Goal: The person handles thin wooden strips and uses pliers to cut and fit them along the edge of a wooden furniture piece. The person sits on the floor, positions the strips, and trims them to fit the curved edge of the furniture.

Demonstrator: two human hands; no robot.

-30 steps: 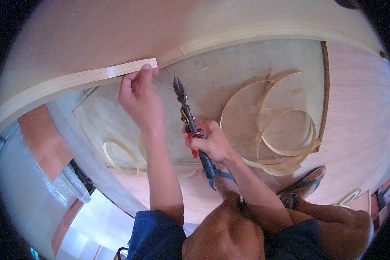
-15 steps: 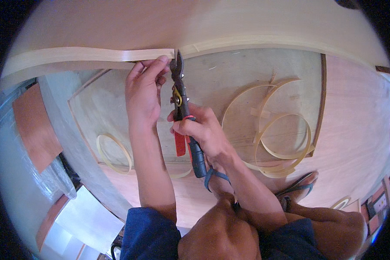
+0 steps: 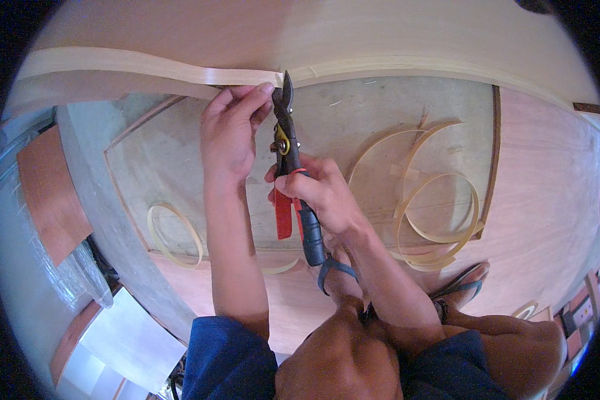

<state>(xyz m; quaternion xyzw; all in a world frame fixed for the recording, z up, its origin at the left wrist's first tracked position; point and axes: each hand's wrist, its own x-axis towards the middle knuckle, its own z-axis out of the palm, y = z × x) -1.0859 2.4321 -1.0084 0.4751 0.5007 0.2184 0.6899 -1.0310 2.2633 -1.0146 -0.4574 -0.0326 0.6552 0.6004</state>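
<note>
A pale wood-coloured edging strip (image 3: 160, 69) runs in from the left along the edge of a large panel. My left hand (image 3: 237, 127) pinches it close to its end between thumb and fingers. Wrapped in my right hand (image 3: 319, 193) is a pair of tin snips (image 3: 285, 143) with dark blades and red and black handles. The blades point away from me and lie across the strip's end, just right of my left fingertips. Whether they are closed through the strip I cannot tell.
Several loose coils of edging (image 3: 440, 257) lie right of my hands, and another ring (image 3: 173, 237) at the left. My sandalled feet (image 3: 340, 273) stand close below. A brown board (image 3: 53, 193) and a white panel (image 3: 133, 337) are at far left.
The snips have shifted slightly right in the view, and their blades now overlap the strip's end instead of standing just beside it. My left hand keeps its pinch on the strip.
</note>
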